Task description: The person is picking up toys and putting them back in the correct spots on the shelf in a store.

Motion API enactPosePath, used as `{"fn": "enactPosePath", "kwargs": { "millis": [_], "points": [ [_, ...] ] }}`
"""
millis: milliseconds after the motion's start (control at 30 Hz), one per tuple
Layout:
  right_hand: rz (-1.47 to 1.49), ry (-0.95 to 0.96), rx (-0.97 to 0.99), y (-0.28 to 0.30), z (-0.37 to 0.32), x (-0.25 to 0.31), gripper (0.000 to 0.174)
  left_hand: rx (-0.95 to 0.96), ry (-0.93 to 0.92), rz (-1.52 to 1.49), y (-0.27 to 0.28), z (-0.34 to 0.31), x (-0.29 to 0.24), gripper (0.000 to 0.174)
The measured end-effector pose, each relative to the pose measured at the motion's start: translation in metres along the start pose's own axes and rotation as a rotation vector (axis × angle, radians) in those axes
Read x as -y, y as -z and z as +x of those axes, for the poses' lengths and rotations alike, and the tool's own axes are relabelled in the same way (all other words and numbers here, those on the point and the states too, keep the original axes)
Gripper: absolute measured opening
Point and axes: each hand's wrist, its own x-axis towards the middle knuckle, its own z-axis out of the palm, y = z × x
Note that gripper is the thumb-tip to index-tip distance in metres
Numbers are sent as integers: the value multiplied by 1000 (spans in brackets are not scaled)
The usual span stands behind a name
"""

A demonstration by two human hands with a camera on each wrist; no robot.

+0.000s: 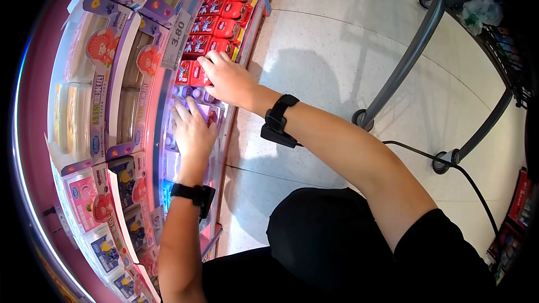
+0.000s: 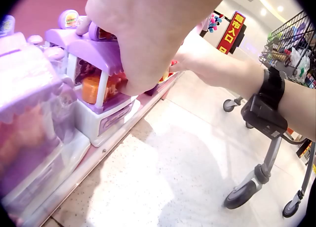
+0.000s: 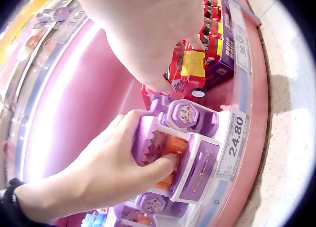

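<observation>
"Why was the left hand (image 3: 103,160) round the purple toy stall (image 3: 200,171)?"

"Likely to steady it: the thumb lay at its open side, the fingers over its roof."

"And the right hand (image 1: 229,81)?"

"Apart from the left, at the red toy truck (image 3: 192,69), near the stall. I couldn't tell if it gripped."

"Where was the stall, then?"

"In the left hand, near the right, behind 1 price tag (image 3: 233,143), probably placed for shoppers."
</observation>
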Motion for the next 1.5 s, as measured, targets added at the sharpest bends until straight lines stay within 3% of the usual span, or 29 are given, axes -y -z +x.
{"fn": "enactPosePath", "kwargs": {
  "millis": [367, 533, 667, 767, 833, 967, 1033, 1100, 1167, 1200, 1300, 1433, 1500],
  "points": [
    [-40, -20, 5, 1, -22, -22, 66, 3, 7, 67, -1, -1, 0, 85],
    [-159, 73, -7, -6, -2, -13, 49, -18, -17, 76, -4, -2, 3, 82],
    [-147, -9, 21, -14, -12, -19, 40, -10, -5, 49, -2, -1, 1, 81],
    [-214, -33, 121, -12, -15, -22, 53, -12, -10, 54, -2, -1, 2, 82],
    [-184, -39, 105, -9, -22, -20, 53, -13, -15, 59, -3, -3, 2, 82],
    [-23, -22, -54, -2, -49, -26, 51, -64, -3, 27, -6, -3, 4, 84],
    [42, -108, -5, 6, -65, -36, 54, -163, 32, -29, -5, 0, -1, 85],
    [56, -218, 42, 15, -86, -44, 56, -118, 144, -119, 17, 5, -16, 87],
    [85, -273, 82, 24, -102, -54, 57, -339, 10, -99, 2, 32, -31, 91],
    [97, -284, 102, 27, -110, -56, 57, -351, 9, -68, -2, 45, -38, 95],
    [122, -308, 129, 32, -123, -59, 56, -151, 75, -189, -6, 78, -51, 98],
    [128, -360, 161, 43, -127, -57, 57, -234, 41, -67, -28, 90, -54, 94],
    [111, -389, 200, 53, -123, -50, 58, -143, 35, -111, -22, 85, -52, 89]
  ]
}}
